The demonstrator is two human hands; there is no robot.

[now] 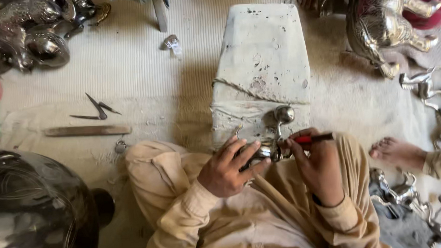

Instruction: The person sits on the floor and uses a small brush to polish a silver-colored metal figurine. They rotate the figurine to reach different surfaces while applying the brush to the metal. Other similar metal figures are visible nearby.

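Woven floor mat (142, 77), pale block (262, 56), left hand (228, 169) gripping metal figurine (272, 146), right hand (321, 169) pinching perhaps a red-handled tool (314, 138)

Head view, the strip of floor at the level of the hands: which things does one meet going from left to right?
Dark round metal vessel → left hand on a small shiny metal piece → right hand holding a red-handled tool → another person's bare foot → small silver animal figures.
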